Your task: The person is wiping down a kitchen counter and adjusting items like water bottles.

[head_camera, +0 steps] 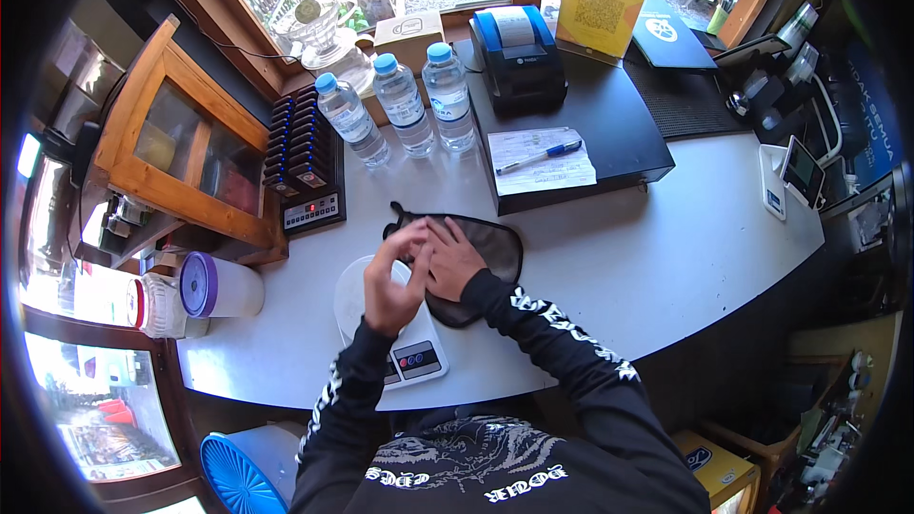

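Observation:
A dark drawstring pouch (504, 254) with black edging lies flat on the white counter. My right hand (453, 264) rests palm down across it, fingers spread. Curved above the pouch's left side is my left hand (395, 289), its fingertips overlapping my right hand's fingers in view. Whether those tips pinch anything is hidden. A white digital kitchen scale (430, 332) sits beneath my left hand and forearm, its round platform (351, 298) partly covered. The pouch's lower left edge adjoins the scale; I cannot tell whether they touch.
Several capped water bottles (448, 103) stand behind the pouch. A cash drawer (607, 132) bears a receipt printer (518, 61), paper (539, 175) and a pen (539, 156). Left are a pager charging rack (312, 212), a wooden cabinet (182, 185) and a purple-lidded tub (232, 289). The counter's front edge (643, 355) curves.

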A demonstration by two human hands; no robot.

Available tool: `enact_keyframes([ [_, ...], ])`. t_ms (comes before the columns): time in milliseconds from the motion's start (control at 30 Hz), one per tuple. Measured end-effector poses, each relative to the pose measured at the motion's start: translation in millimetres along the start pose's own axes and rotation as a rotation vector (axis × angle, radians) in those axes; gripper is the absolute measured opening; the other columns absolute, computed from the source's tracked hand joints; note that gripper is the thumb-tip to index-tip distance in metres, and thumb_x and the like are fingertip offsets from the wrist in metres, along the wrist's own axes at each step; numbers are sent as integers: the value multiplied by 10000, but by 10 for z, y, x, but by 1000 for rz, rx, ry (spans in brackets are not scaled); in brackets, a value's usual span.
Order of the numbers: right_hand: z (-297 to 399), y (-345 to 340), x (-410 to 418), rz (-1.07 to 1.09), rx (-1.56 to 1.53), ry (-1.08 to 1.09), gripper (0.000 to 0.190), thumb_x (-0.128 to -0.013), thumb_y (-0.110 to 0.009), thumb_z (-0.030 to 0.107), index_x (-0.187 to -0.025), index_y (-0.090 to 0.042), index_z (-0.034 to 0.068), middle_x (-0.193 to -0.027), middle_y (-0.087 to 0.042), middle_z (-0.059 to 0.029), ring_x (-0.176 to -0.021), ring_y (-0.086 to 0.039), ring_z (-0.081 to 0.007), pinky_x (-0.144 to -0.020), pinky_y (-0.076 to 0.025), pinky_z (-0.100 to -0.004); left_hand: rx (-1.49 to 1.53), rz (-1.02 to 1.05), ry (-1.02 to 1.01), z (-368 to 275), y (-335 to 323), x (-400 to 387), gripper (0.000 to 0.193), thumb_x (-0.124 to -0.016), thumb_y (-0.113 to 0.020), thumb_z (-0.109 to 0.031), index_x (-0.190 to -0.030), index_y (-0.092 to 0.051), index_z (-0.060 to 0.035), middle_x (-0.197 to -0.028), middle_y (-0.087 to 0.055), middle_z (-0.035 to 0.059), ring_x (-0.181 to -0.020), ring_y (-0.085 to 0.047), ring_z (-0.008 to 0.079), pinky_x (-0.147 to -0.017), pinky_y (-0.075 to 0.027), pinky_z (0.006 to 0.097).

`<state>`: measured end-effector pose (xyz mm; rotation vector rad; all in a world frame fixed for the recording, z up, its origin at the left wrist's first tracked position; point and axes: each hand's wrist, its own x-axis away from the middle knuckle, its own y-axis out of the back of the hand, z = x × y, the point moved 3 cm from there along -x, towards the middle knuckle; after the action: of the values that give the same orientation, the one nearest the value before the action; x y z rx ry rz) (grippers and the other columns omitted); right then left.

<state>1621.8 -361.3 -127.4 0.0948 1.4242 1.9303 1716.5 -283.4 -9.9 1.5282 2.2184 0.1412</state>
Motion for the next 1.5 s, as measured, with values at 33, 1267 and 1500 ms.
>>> enact_keyframes([
  [33, 47, 95, 62, 86, -75, 97, 552, -923, -570, 452, -1383, -566, 146, -1513, -432, -190, -1440, -357, -348, -1184, -218, -572, -46, 7, -26, -15, 78, 148, 191, -911, -671, -25, -1099, -657, 3, -1200, -698, 170, -1040, -692, 238, -872, -535, 323],
  [1267, -42, 878, 1390, -42, 207, -407, 565, -940, -589, 441, -1443, -534, 189, -1552, -383, -185, -1458, -322, -367, -1184, -180, -612, -954, -99, 349, 312, 112, 1851, 1321, -624, -807, -695, -1608, -102, -167, -1627, -85, 249, -1495, -136, 469, -1119, -88, 724],
  [1500, 229, 473, 966, 94, -12, -58, 524, -982, -539, 409, -1440, -527, 153, -1538, -398, -216, -1452, -334, -377, -1198, -223, -529, -959, -86, 366, 294, 130, 1984, 1309, -630, -793, -720, -1608, -118, -170, -1621, -82, 270, -1499, -118, 468, -1117, -83, 726],
])
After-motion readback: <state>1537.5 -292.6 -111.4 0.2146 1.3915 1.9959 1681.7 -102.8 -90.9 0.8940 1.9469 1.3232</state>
